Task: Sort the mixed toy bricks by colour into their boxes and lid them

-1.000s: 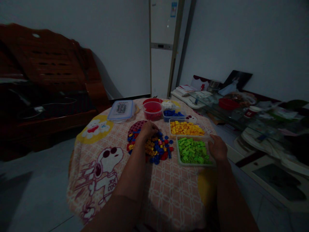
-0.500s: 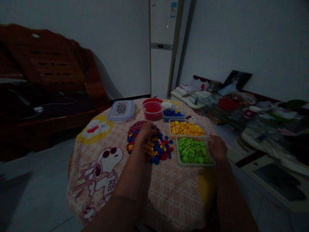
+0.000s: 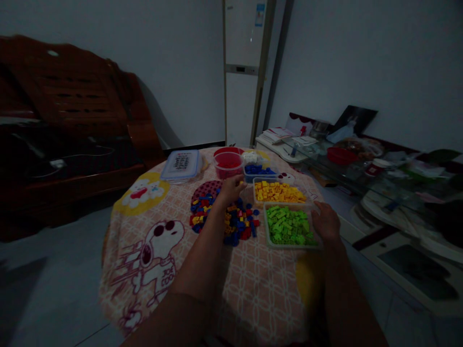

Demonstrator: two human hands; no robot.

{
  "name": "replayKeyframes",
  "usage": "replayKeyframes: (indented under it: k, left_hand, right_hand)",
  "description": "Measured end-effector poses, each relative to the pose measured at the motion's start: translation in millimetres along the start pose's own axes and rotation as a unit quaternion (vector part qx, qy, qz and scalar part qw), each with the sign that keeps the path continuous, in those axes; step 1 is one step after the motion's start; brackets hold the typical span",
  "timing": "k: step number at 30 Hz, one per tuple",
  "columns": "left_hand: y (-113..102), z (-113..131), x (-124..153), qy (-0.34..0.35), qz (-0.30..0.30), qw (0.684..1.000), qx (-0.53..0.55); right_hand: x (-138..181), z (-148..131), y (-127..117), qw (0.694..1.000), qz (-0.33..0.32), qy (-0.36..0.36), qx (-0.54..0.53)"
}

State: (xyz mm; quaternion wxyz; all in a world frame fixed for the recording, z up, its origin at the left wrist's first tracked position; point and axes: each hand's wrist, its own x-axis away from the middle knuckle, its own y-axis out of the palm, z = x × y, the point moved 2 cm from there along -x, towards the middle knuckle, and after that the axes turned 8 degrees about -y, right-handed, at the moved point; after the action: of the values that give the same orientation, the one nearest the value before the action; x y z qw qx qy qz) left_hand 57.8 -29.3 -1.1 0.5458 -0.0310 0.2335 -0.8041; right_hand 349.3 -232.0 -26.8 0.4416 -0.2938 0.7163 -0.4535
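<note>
My left hand point(image 3: 230, 190) is above the far side of a mixed pile of toy building bricks point(image 3: 238, 221). Its fingers are pinched on a small yellow brick point(image 3: 241, 182). My right hand point(image 3: 326, 220) grips the right edge of a clear plastic box point(image 3: 266, 226) full of green bricks point(image 3: 289, 225). Just behind that box is another one with yellow bricks point(image 3: 278, 192). Blue bricks point(image 3: 259, 169) lie in a container farther back. Beyond my left hand stands a round clear tub point(image 3: 228, 172) with red contents.
A box with a blue-edged lid point(image 3: 181, 165) sits at the back left of the round table, over a patterned tablecloth point(image 3: 249, 284). White pieces in clear wrapping point(image 3: 252, 157) lie behind the blue bricks. On the right is a cluttered glass-topped stand point(image 3: 325, 156); a wooden bench point(image 3: 83, 106) is at left.
My left hand has moved from the pile to the right and slightly away from me, now with a yellow brick in its fingers. My right hand has stayed on the green bricks' box.
</note>
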Motion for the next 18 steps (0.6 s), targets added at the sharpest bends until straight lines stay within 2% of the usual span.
replayKeyframes:
  k: [4, 7, 10, 13, 15, 18]
  left_hand:
    - [39.1, -0.7, -4.8, 0.074, -0.045, 0.992, 0.090]
    - [52.9, -3.5, -2.8, 0.084, -0.037, 0.994, 0.065]
    - [54.6, 2.0, 3.7, 0.069, -0.024, 0.997, -0.039]
    - [55.7, 19.1, 13.1, 0.067, -0.014, 0.983, -0.173]
    - [59.6, 32.8, 17.7, 0.063, -0.022, 0.960, -0.271]
    - [67.8, 48.8, 16.3, 0.041, -0.066, 0.915, -0.396]
  right_hand:
    - [1.0, 0.2, 0.8, 1.000, 0.007, -0.006, 0.001]
    - [1.5, -0.7, 0.4, 1.000, 0.003, -0.005, -0.003]
    - [1.2, -2.5, -1.6, 1.000, -0.001, -0.002, -0.004]
    - [0.8, -4.2, -3.2, 1.000, -0.010, 0.008, -0.001]
    - [0.8, -5.2, -3.3, 1.000, -0.015, 0.009, -0.001]
    - [0.9, -5.8, -3.1, 1.000, -0.010, 0.004, -0.003]
